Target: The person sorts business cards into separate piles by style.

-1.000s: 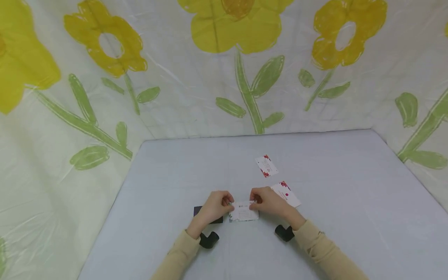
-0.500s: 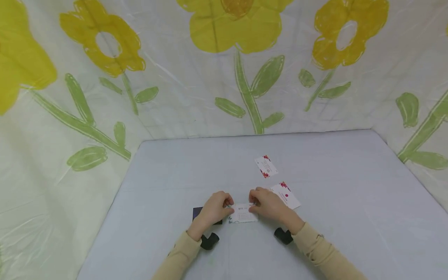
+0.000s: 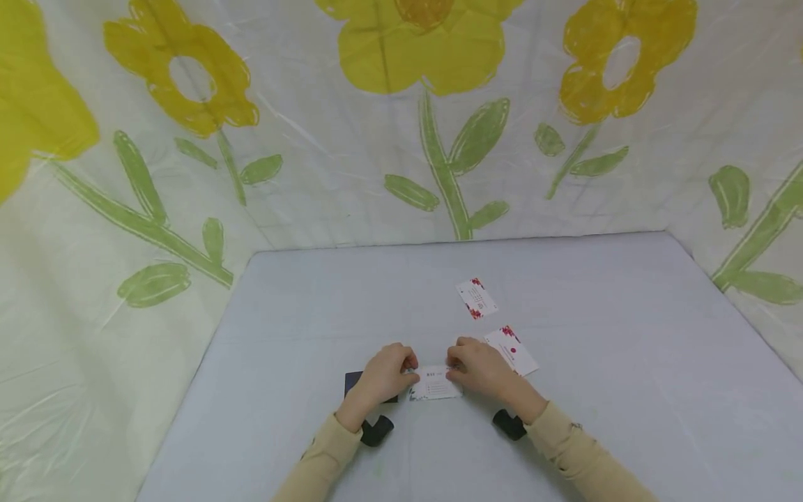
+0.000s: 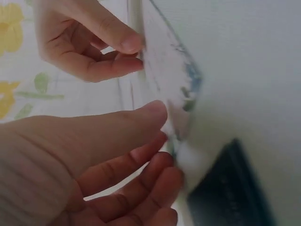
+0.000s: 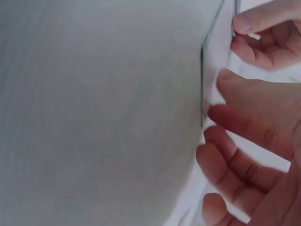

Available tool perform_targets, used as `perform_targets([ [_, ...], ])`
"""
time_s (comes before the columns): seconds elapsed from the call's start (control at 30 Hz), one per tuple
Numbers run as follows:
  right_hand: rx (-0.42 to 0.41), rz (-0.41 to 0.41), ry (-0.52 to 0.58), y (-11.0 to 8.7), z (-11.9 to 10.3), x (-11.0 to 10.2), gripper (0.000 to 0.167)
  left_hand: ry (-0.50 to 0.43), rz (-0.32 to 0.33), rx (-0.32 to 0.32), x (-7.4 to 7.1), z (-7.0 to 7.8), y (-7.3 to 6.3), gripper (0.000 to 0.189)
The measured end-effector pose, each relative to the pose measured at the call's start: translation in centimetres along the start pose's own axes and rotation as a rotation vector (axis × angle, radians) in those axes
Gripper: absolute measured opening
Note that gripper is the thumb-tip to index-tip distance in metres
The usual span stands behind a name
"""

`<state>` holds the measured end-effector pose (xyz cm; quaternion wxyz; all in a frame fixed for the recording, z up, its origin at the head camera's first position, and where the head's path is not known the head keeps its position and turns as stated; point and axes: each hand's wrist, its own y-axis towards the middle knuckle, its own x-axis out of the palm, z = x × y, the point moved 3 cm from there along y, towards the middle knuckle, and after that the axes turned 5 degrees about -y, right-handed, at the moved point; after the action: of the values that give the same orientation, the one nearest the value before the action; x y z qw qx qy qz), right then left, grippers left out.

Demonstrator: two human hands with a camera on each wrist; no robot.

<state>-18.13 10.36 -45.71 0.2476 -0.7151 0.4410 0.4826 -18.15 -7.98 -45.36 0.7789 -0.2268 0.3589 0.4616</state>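
A white card (image 3: 436, 388) with printed lines and green leaf decoration lies between my two hands, close over the table. My left hand (image 3: 383, 375) pinches its left end between thumb and fingers. At the opposite end, my right hand (image 3: 484, 369) pinches it the same way. In the left wrist view, the leafy edge of the card (image 4: 176, 75) faces the camera, and a dark flat box (image 4: 230, 190) sits close by. From the right wrist, the card (image 5: 215, 66) appears nearly edge-on, my right thumb on its face.
The dark box (image 3: 353, 380) is partly hidden under my left hand and forearm. Two white cards with red flowers lie to the right: a nearer card (image 3: 514, 351) beside my right hand and a farther card (image 3: 477, 298). A flower-printed curtain (image 3: 339, 209) stands behind the table (image 3: 602, 314).
Both hands keep their pinch on the white card. The card has shifted very slightly toward me and lies a little flatter; otherwise the scene looks the same.
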Motion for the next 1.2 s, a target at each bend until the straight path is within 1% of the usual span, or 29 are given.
perform_targets([
  [0.07,-0.002,0.049,0.011,-0.3,0.7,-1.1,0.009,0.019,0.005,0.019,-0.2,0.5,0.4,0.008],
  [0.13,0.012,0.124,0.033,-0.7,1.6,-2.8,0.011,0.030,0.006,0.032,-0.5,1.3,1.2,0.008],
  [0.2,0.048,0.204,0.043,-1.4,2.8,-4.7,0.010,0.031,-0.007,0.064,-0.7,2.4,2.4,0.009],
  [0.23,0.069,0.233,0.044,-1.7,3.5,-5.5,0.010,0.018,-0.025,0.085,-0.7,2.9,3.2,0.011],
  [0.27,0.106,0.243,0.050,-2.2,4.0,-6.1,0.009,0.003,-0.050,0.108,-0.5,3.5,4.0,0.013],
  [0.33,0.188,0.225,0.049,-3.2,5.1,-6.8,0.010,-0.026,-0.112,0.175,0.0,4.5,5.8,0.017],
  [0.43,0.321,0.143,0.043,-4.7,6.1,-6.7,0.019,-0.046,-0.215,0.263,1.4,5.8,8.3,0.023],
  [0.5,0.380,0.102,0.020,-5.5,6.4,-6.2,0.026,-0.025,-0.271,0.293,2.4,6.3,9.7,0.026],
  [0.53,0.401,0.093,0.002,-5.9,6.5,-5.9,0.029,-0.010,-0.292,0.302,2.9,6.6,10.3,0.027],
  [0.63,0.421,0.108,-0.063,-6.6,6.6,-4.9,0.037,0.047,-0.340,0.306,4.1,7.1,11.7,0.031],
  [0.73,0.419,0.147,-0.127,-6.9,6.5,-3.9,0.044,0.098,-0.364,0.299,4.9,7.5,12.5,0.039],
  [0.83,0.423,0.176,-0.169,-6.9,6.2,-3.4,0.046,0.152,-0.386,0.307,5.4,7.8,12.9,0.048],
  [0.9,0.424,0.180,-0.180,-6.9,6.0,-3.2,0.046,0.193,-0.396,0.316,5.9,7.8,13.0,0.051],
  [1.03,0.430,0.178,-0.163,-6.9,5.8,-3.3,0.043,0.270,-0.408,0.327,6.4,7.8,13.1,0.050],
  [1.2,0.461,0.153,-0.103,-6.9,6.3,-3.5,0.043,0.300,-0.424,0.314,6.4,8.3,13.2,0.047],
])
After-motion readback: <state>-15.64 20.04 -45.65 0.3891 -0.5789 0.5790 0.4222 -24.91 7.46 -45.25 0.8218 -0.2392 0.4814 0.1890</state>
